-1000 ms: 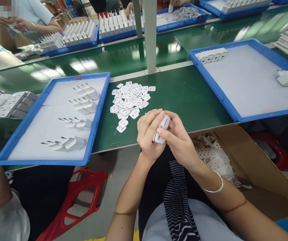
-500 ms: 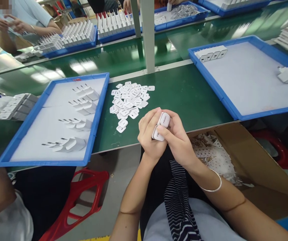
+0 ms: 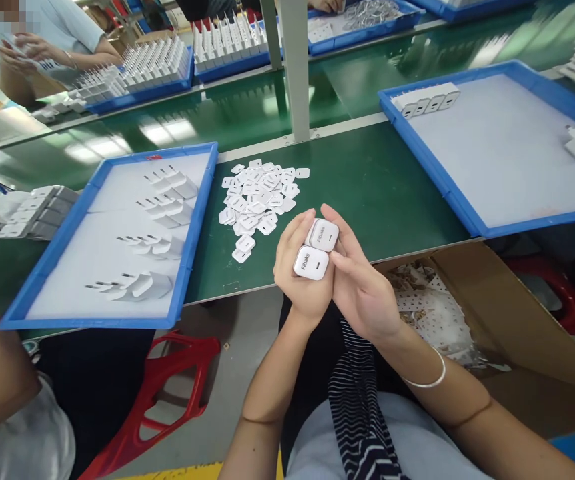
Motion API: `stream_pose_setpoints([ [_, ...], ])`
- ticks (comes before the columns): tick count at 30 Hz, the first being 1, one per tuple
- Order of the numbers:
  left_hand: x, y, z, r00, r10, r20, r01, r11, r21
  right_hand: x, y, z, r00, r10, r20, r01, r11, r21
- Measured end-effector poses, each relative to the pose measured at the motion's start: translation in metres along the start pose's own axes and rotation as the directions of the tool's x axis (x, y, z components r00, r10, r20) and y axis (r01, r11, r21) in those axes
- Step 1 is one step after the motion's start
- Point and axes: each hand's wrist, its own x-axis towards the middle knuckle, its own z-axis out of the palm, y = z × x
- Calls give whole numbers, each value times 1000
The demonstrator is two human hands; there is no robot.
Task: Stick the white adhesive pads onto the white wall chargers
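Observation:
Two white charger plugs [image 3: 311, 263] sit side by side in my left hand [image 3: 300, 293], their end faces turned up. Each face shows a small port slot and dark lettering. My left fingers wrap round their far side. Close against them on the right is my right hand [image 3: 370, 290], its fingers stretched out and its thumb beside the nearer plug. Beyond my hands, a loose pile of small white slotted cover plates [image 3: 260, 193] lies on the green bench [image 3: 357, 180].
On the left, a blue-rimmed tray [image 3: 182, 267] holds rows of white plugs with pins. Another tray [image 3: 437, 180] at right carries several plugs. A metal post [image 3: 295, 73] rises behind the pile. An open cardboard box [image 3: 512, 307] stands below the bench. People sit across and at left.
My right thumb has come off the plugs' faces and my right hand has opened out. Both lettered faces now show more fully, turned up toward me.

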Motion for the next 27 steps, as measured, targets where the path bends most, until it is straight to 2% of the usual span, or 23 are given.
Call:
stream_pose_setpoints([
  [4, 1, 1, 0, 1000, -22, -5, 21, 999, -48, 1, 0, 1, 1000, -6, -4, 6, 1000, -1],
  [9, -1, -2, 2, 1000, -8, 13, 7, 1000, 19, 1, 4, 2, 999, 3, -36, -4, 1000, -15],
  [22, -3, -4, 2, 994, 114, 4, -113, 985, 127, 4, 9, 1, 994, -96, -60, 71, 939, -336],
  [27, -3, -4, -1, 995, 100, 15, -101, 980, 169, 5, 10, 1, 993, -116, -35, 96, 930, -356],
])
